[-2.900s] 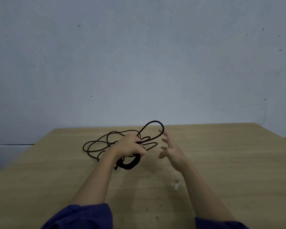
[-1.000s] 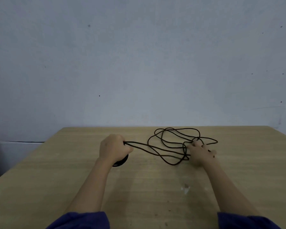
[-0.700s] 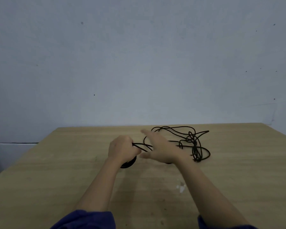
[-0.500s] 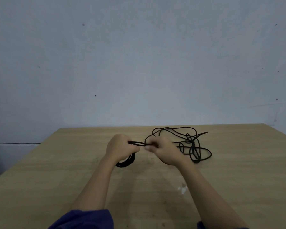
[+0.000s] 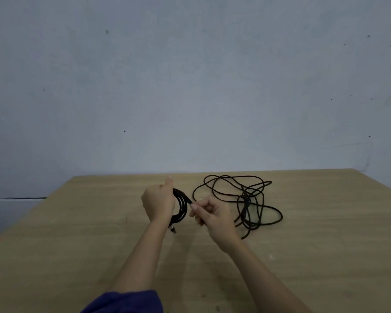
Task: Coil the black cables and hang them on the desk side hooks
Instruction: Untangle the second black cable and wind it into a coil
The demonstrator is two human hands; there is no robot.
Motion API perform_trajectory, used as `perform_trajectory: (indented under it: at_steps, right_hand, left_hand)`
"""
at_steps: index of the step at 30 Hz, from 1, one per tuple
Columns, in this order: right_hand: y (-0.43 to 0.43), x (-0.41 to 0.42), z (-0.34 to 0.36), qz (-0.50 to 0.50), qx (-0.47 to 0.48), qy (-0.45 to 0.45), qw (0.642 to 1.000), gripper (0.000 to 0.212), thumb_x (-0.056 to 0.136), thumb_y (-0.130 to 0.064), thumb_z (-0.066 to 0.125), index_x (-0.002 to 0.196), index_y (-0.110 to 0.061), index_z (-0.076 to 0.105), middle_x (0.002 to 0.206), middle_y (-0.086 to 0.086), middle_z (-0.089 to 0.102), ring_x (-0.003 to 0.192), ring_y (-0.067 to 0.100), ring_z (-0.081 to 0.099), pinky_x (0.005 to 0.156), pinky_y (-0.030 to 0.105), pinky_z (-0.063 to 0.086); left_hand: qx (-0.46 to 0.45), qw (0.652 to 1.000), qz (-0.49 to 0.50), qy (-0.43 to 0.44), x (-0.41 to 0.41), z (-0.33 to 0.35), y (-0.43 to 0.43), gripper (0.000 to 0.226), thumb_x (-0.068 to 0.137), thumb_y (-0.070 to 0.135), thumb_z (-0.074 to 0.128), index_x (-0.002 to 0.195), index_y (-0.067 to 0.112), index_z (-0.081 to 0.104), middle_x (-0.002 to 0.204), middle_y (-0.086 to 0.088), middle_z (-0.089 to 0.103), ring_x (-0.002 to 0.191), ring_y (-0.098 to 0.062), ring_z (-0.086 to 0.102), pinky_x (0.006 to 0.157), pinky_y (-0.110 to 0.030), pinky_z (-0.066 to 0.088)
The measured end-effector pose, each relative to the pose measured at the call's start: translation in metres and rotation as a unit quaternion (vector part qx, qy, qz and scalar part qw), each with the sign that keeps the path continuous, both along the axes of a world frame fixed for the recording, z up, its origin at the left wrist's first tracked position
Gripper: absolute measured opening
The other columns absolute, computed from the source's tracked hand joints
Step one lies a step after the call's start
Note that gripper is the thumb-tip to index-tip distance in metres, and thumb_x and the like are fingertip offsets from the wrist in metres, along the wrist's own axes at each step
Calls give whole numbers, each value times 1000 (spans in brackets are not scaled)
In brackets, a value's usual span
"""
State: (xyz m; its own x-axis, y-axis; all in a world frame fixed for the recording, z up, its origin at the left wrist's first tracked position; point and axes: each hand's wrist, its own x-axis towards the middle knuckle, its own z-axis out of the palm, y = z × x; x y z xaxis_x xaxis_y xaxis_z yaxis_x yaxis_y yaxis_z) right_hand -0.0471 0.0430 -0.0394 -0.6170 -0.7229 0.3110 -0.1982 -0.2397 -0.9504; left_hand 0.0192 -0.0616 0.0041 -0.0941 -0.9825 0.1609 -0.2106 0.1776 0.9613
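My left hand [image 5: 159, 204] grips a small coil of black cable [image 5: 181, 207], held upright just above the wooden desk [image 5: 77, 245]. A metal plug end [image 5: 173, 229] hangs out below the coil. My right hand [image 5: 210, 214] pinches the same cable between thumb and fingers right beside the coil. From there the cable runs on into a loose tangle of black loops [image 5: 246, 199] lying on the desk to the right. No hooks are in view.
The desk's far edge meets a pale grey wall [image 5: 190, 86]. The desk's left edge [image 5: 32, 213] slants away with a dark gap beyond it. A small white mark [image 5: 271, 256] sits on the wood at the right.
The coil in my left hand has turned upright and gained a loop. My right hand came back from the tangle and now pinches the cable beside the coil. The tangle lies bunched at the right.
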Motion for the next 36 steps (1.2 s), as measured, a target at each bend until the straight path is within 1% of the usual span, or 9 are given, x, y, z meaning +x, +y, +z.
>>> perform_trajectory:
  at_steps: [4, 7, 10, 14, 17, 22, 25, 33, 36]
  right_hand:
    - [0, 15, -11, -66, 47, 77, 994, 17, 91, -8, 57, 77, -15, 64, 69, 2, 64, 67, 10, 62, 64, 24, 51]
    - [3, 13, -5, -70, 173, 272, 944, 21, 91, -10, 49, 82, -2, 67, 77, 14, 65, 70, 22, 56, 62, 28, 41]
    - [4, 11, 23, -101, 246, 318, 910, 32, 89, -11, 44, 59, 0, 50, 61, 13, 51, 54, 15, 41, 47, 18, 31]
    - [-12, 11, 47, -89, 113, 185, 972, 41, 96, -38, 39, 117, -8, 58, 117, 3, 59, 110, 13, 52, 97, 31, 42]
    - [-16, 16, 43, -11, 35, 56, 998, 42, 94, -47, 43, 108, -13, 62, 103, -4, 66, 95, 0, 60, 85, 16, 47]
    - [-17, 14, 37, 24, -18, -50, 998, 16, 90, -21, 60, 102, -13, 64, 96, 2, 68, 91, 15, 64, 76, 29, 55]
    - [-16, 14, 38, 35, -43, -110, 992, 12, 86, -12, 64, 97, -9, 67, 94, 10, 70, 87, 20, 66, 73, 30, 54]
    - [-12, 15, 50, 21, -100, -145, 984, 10, 87, -3, 60, 89, -9, 67, 84, 4, 69, 76, 16, 62, 64, 23, 50]
    - [-11, 5, 60, -39, -130, -194, 972, 5, 89, -5, 58, 87, -5, 62, 84, 10, 65, 78, 25, 62, 64, 29, 54]
  left_hand:
    - [104, 989, 37, 101, -4, 0, 3, 39, 76, 11, 59, 45, 3, 38, 48, -7, 37, 49, -25, 33, 57, -32, 32]
    - [48, 996, 26, 70, -1, -6, 4, 45, 76, 9, 59, 42, 6, 30, 46, -7, 28, 48, -21, 23, 55, -31, 26]
    - [-26, 999, 3, 23, -1, -8, 9, 49, 77, 5, 57, 41, 10, 24, 46, -6, 19, 49, -21, 18, 49, -33, 20]
    - [-120, 991, -48, -17, -8, -6, 24, 54, 82, 11, 57, 40, 12, 23, 41, -2, 16, 45, -15, 16, 45, -29, 15]
    - [-107, 992, -66, 11, -12, 1, 29, 52, 91, 17, 50, 42, 10, 34, 42, -4, 34, 43, -14, 28, 47, -30, 23]
    - [79, 972, -67, 209, -16, 13, 25, 40, 92, 17, 38, 53, 8, 43, 56, -7, 46, 62, -25, 44, 61, -37, 38]
    - [132, 952, -75, 266, -15, 25, 32, 29, 98, 30, 31, 97, 9, 51, 90, -4, 50, 88, -24, 47, 81, -38, 42]
    - [162, 949, -56, 265, -22, 35, 44, 46, 100, 43, 23, 130, 8, 26, 121, -6, 37, 86, -19, 40, 82, -31, 32]
    - [130, 981, -24, 141, -23, 31, 41, 47, 99, 44, 26, 125, 5, 36, 135, -10, 26, 110, -25, 35, 90, -33, 29]
